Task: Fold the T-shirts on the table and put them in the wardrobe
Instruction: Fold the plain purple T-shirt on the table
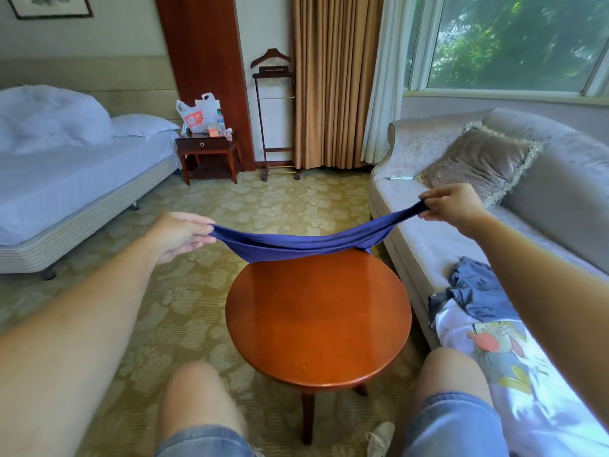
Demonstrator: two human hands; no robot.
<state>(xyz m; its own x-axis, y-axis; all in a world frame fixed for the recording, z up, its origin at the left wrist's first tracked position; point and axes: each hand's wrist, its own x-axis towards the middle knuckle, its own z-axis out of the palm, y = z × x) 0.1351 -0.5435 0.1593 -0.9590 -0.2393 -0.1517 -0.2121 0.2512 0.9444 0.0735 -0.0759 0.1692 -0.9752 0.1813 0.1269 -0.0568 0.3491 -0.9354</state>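
Your left hand [183,235] pinches one end of the blue shirt [296,244], your right hand [453,204] grips the other end with fingers curled. Shirt hangs stretched between them, sagging mid-span over the table's [319,324] far edge, can't tell if it touches. On the sofa [428,239] beside the table's right edge: white shirt [494,354], grey-blue garment [478,291] touching its far end

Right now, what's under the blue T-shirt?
The blue T-shirt, stretched between left hand and right hand, sags over the far edge of the round table; carpet lies below its ends. The cloth covers the table's far rim, so contact there cannot be told.
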